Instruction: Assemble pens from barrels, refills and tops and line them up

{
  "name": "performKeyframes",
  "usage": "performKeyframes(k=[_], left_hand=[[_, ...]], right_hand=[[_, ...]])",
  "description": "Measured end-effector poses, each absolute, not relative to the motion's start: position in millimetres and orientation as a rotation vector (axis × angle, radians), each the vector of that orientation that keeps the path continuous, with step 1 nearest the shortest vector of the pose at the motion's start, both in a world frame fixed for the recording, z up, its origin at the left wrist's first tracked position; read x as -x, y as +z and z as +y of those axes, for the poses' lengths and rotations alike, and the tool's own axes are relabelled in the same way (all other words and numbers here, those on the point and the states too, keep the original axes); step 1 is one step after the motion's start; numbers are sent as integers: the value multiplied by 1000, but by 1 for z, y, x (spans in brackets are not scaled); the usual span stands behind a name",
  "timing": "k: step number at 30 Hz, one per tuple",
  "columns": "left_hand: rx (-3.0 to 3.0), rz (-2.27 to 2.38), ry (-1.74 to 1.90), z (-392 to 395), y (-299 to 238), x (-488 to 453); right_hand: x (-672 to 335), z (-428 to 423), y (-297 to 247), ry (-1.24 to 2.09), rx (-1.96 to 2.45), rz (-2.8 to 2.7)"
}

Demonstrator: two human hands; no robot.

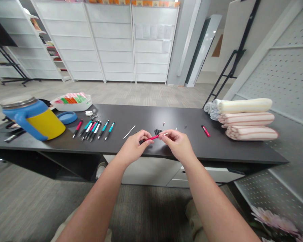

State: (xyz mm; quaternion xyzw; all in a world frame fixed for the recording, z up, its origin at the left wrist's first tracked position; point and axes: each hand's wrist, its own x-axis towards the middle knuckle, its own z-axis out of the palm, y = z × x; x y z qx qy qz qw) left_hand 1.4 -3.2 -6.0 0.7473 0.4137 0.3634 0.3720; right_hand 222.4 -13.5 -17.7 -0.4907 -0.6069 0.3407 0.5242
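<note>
My left hand [136, 143] pinches a red pen barrel [153, 137] above the front edge of the black table [146, 117]. My right hand [175, 141] is closed on a thin white refill [165, 134] that meets the barrel's right end. Behind my hands lie a few black pen parts [158, 131]. A loose white refill [129, 132] rests to the left. A red pen piece [205, 130] lies to the right, with small springs and tips scattered nearby.
A row of several assembled pens [93, 128] lies at the left, beside a yellow and blue jug [34, 117], a blue lid [67, 117] and a white tray [72, 102]. Rolled striped towels [244, 117] are stacked at the right. Shelving stands behind.
</note>
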Motion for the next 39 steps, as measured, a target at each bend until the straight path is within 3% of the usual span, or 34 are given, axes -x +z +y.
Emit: performKeyframes(k=[8,19,32,39], left_hand=[[-1917,1051,917,-2,-8,-1],[-1916,1033,902,-4,-5,0],[-1891,955,885,-4,-5,1],[-1690,1117,1236,18,-5,30]], right_hand=[[-221,-14,-18,723,1223,-1380],[-225,-15,-13,931,1198,-1423],[-219,-13,-12,920,1109,-1414],[-219,-9,-16,920,1192,-1474]])
